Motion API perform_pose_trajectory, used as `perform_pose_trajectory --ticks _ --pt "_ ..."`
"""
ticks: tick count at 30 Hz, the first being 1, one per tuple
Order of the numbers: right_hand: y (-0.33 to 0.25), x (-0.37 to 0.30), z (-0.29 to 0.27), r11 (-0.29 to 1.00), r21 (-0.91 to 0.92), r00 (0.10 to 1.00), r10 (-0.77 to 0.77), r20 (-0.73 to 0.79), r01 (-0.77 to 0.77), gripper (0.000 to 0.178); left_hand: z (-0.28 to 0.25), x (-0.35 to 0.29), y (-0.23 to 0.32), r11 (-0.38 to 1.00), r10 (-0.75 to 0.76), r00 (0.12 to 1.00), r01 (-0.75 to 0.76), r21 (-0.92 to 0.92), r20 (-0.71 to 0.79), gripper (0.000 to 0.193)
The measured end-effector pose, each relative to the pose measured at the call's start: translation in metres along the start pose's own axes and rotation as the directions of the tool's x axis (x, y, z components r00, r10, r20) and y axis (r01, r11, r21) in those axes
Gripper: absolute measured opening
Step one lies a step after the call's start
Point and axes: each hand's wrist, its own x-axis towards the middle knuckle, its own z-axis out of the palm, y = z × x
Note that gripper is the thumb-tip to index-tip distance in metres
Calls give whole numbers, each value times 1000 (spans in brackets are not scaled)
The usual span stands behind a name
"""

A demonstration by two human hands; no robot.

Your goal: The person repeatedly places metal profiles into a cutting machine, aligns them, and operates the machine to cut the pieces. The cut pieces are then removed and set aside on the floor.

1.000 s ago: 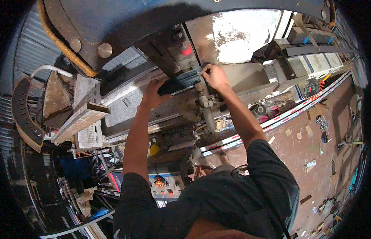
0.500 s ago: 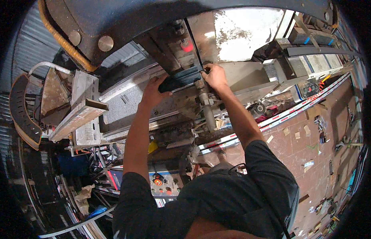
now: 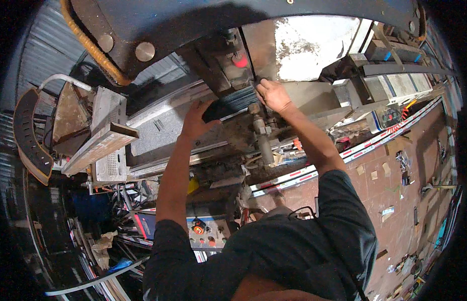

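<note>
"Head view, item 1: state of the 2 hands?"

"My left hand: thumb and fingers spread wide at the left end of a dark grey, ridged bundle of narrow lengths; firm contact, I cannot tell. My right hand: fingers curled together at the right end; what they pinch, if anything, is hidden from me."

"Item 2: position of the bundle?"

"Between my 2 hands, just beyond a grey, cylindrical metal fitting, near the lower end of a thin, black, upright strip. 1 round red knob sits farther off."

"Item 3: risks?"

"I judge 2. First, lengths fanning out or slipping, caused by my wide left grasp. Second, scraped right fingertips, caused by working so near that strip, should its edge be sharp."
</note>
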Motion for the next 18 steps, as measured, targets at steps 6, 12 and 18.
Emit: perform_pose_trajectory --ticks 6,12,18 --pt "11 10 -23 992 -121 999 -46 4 46 13 -1 0 5 997 52 998 -49 55 -42 92" --pt "10 15 -18 992 -118 998 -44 54 50 10 0 3 -7 995 100 994 -99 26 -48 93" --pt "7 12 -13 992 -121 988 43 148 -25 9 -11 8 -12 993 116 993 -117 -24 -18 92"
